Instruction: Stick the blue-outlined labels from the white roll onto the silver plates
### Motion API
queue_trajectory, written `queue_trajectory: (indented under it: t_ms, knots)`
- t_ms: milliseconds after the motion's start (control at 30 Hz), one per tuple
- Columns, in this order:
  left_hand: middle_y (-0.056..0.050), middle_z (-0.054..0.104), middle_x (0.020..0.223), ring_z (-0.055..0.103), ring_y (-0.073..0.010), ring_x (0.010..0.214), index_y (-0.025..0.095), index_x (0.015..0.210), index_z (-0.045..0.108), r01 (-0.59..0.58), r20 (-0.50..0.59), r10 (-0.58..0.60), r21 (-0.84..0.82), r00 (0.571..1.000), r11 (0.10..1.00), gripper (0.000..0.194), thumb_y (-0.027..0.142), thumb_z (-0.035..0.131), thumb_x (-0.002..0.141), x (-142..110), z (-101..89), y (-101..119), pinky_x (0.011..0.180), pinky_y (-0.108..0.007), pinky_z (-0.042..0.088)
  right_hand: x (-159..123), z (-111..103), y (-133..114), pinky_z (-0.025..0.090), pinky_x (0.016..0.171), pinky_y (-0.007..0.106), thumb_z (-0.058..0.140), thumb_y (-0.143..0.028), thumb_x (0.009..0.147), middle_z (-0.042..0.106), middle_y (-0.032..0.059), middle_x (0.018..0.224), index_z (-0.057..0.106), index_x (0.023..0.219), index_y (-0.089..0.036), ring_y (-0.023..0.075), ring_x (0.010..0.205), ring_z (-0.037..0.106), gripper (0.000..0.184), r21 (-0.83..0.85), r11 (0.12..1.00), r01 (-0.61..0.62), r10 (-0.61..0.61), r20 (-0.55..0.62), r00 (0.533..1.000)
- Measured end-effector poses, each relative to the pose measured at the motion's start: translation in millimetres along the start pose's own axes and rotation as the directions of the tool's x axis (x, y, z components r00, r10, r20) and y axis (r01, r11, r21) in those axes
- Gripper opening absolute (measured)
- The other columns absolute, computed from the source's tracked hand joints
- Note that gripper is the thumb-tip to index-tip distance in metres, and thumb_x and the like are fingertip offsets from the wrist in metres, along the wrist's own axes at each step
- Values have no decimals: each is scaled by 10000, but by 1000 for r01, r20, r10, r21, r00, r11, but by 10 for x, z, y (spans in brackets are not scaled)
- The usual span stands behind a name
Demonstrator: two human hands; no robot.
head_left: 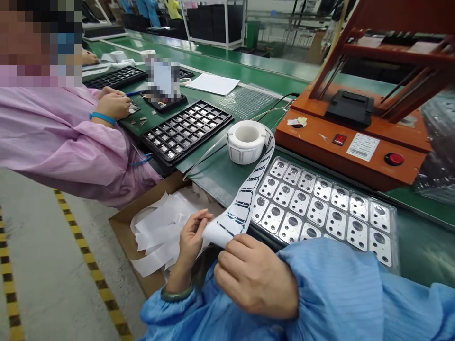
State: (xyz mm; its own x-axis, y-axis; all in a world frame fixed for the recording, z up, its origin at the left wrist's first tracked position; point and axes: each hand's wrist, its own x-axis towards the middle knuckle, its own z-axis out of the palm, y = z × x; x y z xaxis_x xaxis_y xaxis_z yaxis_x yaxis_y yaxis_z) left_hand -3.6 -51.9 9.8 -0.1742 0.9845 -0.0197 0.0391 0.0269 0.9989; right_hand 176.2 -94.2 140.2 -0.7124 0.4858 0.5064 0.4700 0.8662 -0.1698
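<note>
A white roll of label tape (246,140) stands on the green bench, and its strip (249,192) runs down to my hands. My left hand (192,237) pinches the strip's loose end with its fingers curled. My right hand (254,277) is closed on the strip just to the right of it, knuckles up. Both arms wear blue sleeves, and a green bangle sits on my left wrist. Right behind my hands lies a clear tray of metal plates with holes (322,208).
A cardboard box (122,227) of white backing paper scraps sits below the bench edge. A person in a pink coat (60,142) works at the left beside black compartment trays (186,130). An orange machine (355,137) stands at the back right. Yellow-black floor tape (78,241) runs left.
</note>
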Motion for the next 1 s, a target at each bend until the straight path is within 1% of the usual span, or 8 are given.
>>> queue_trajectory:
  t_ms: [200,333,500,600,733,867,933,1000]
  knots:
    - [-65,704,852,648,-187,782,168,991,625,73,50,-68,-102,996,992,427,536,623,773,37,-39,40,812,-354,499,-37,-278,307,380,655,296,423,-148,959,629,66,816,631,820,-134,162,737,505,250,157,978,-134,131,30,991]
    - [-126,708,949,658,-255,903,162,1103,567,401,417,-299,-181,858,898,615,672,544,760,7,40,199,842,-406,481,-118,-287,516,422,687,306,472,-200,948,635,84,833,627,846,-145,174,766,529,193,269,933,-239,240,29,970]
    - [-82,689,989,638,-240,947,209,1222,445,421,494,-356,-23,793,907,698,431,782,652,-27,188,245,840,-364,475,-203,-305,665,470,746,314,561,-204,898,639,60,842,615,848,-184,173,815,575,77,494,790,-363,401,33,916]
    - [-40,678,854,642,-203,803,192,1302,357,396,524,-355,36,774,917,746,443,727,705,27,133,234,745,-335,484,-263,-373,825,477,775,324,621,-257,855,644,40,857,617,850,-196,171,829,596,61,630,597,-496,579,90,811]
    - [38,588,683,563,-134,651,174,1288,405,187,419,-250,187,873,964,680,432,689,726,253,-121,309,661,-275,455,-389,-440,1122,463,731,307,701,-346,776,631,6,827,627,848,-192,147,764,583,185,759,246,-602,776,217,592]
    - [16,601,718,586,-157,688,189,1185,497,82,267,-172,320,948,944,570,519,640,743,481,-297,421,714,-314,479,-510,-444,1369,432,717,273,793,-349,666,594,-29,777,633,792,-189,109,722,538,259,850,13,-526,847,270,457]
    - [-28,649,801,630,-198,826,196,1111,535,92,283,-187,319,941,943,546,598,605,748,509,-281,433,828,-362,478,-545,-434,1439,423,702,266,826,-344,616,577,-39,762,633,766,-190,102,714,526,288,872,-83,-483,861,307,406]
    - [-73,681,895,637,-229,929,195,1057,560,141,429,-245,259,870,956,575,651,617,711,467,-209,398,890,-386,464,-561,-420,1477,423,704,266,846,-330,580,569,-45,752,631,745,-191,100,714,527,304,881,-158,-447,869,339,360]
